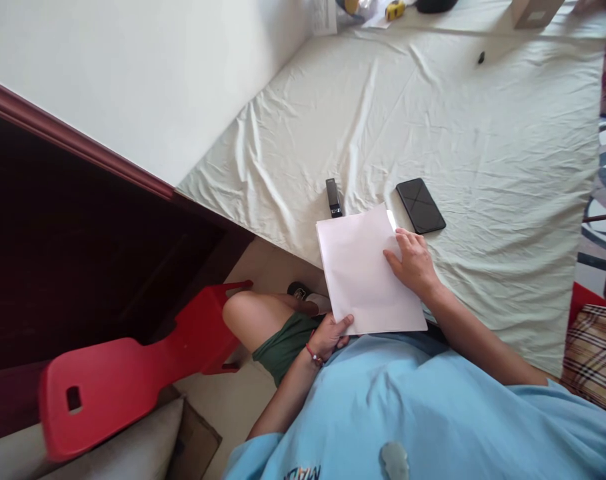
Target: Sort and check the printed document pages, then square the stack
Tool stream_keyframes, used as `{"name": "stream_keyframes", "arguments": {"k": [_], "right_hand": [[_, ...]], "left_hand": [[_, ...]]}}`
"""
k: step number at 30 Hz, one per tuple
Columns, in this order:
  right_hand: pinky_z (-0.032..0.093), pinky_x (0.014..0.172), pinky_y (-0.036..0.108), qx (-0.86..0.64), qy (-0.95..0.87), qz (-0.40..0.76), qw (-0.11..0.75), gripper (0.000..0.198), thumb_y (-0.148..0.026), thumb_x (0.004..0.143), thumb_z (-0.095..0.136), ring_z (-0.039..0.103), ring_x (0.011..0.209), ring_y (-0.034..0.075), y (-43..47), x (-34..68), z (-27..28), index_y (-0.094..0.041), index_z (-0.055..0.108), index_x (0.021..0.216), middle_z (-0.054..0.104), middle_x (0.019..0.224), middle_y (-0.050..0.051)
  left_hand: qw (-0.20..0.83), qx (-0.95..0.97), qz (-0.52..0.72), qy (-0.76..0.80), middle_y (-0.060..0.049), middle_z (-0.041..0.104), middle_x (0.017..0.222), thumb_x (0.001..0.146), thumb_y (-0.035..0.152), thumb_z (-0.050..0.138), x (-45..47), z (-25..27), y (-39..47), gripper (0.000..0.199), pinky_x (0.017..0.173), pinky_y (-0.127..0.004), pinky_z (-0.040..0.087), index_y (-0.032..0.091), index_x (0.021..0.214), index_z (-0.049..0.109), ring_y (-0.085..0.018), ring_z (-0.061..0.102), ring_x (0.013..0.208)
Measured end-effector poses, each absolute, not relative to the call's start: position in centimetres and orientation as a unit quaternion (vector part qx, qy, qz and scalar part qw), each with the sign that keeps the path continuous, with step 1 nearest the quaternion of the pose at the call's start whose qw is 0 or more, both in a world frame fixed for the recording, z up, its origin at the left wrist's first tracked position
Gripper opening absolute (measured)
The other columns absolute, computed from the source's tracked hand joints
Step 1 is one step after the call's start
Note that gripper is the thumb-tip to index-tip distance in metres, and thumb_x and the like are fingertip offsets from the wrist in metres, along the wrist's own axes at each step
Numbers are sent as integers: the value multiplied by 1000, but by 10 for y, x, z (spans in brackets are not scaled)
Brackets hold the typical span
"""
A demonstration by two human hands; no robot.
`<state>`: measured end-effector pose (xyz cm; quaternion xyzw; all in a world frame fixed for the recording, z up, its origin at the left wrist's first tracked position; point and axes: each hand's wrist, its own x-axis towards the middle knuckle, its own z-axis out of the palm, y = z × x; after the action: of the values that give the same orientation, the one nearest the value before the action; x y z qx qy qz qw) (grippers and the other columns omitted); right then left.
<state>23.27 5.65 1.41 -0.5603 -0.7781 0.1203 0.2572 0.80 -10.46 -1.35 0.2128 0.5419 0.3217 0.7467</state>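
Observation:
White sheets of paper [367, 280], apparently a thin stack, lie tilted across the table edge and reach down to my lap. My left hand [330, 335] is closed on the lower left corner, thumb on top and fingers under it. At the right edge, my right hand [413, 263] grips the sheets, its thumb on the top sheet and its fingers bent along the side. Just beyond the top edge is a small black device [334, 198] with a dark screen. A black smartphone [421, 205] lies flat beyond my right hand.
A wrinkled pale green cloth [493, 147] covers the table. At the far end are a yellow tape measure [395, 10], a cardboard box [535, 12] and a small black object [481, 58]. A red plastic chair [103, 380] stands at left, below the white wall [147, 73].

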Motion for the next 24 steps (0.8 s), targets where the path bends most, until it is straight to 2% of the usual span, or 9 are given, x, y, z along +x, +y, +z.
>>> {"name": "stream_keyframes", "arguments": {"k": [8,12,15,19,24], "right_hand": [[46,100,52,-579,-757,139,270,31,-33,89,57,57,110,35,74,229,16,-20,59,117,68,117,16],[45,102,51,-601,-746,144,247,38,-35,88,61,54,116,36,84,228,13,-17,57,121,66,123,18],[47,97,51,-616,-737,139,241,36,-36,86,63,54,111,37,92,226,10,-18,59,116,68,117,17],[46,95,50,-607,-739,117,267,27,-29,82,62,55,101,35,100,223,13,-18,61,107,68,108,15],[44,92,49,-595,-751,77,276,27,-21,86,55,53,107,35,94,216,25,-19,64,111,69,113,14]], "left_hand": [[749,207,317,544,-1,63,62,58,70,85,7,-14,-104,75,35,-22,12,8,94,63,-1,28,35],[750,204,318,543,0,63,64,59,68,86,7,-14,-103,77,34,-22,12,7,99,64,-1,29,35],[750,202,324,540,-1,64,69,60,66,86,7,-14,-103,76,34,-22,12,6,102,65,0,29,35],[749,204,325,540,0,63,66,61,66,86,7,-15,-103,72,34,-22,12,8,97,64,0,27,34],[750,212,323,538,2,59,59,61,67,85,6,-15,-103,70,34,-21,13,8,92,63,-1,28,35]]}}
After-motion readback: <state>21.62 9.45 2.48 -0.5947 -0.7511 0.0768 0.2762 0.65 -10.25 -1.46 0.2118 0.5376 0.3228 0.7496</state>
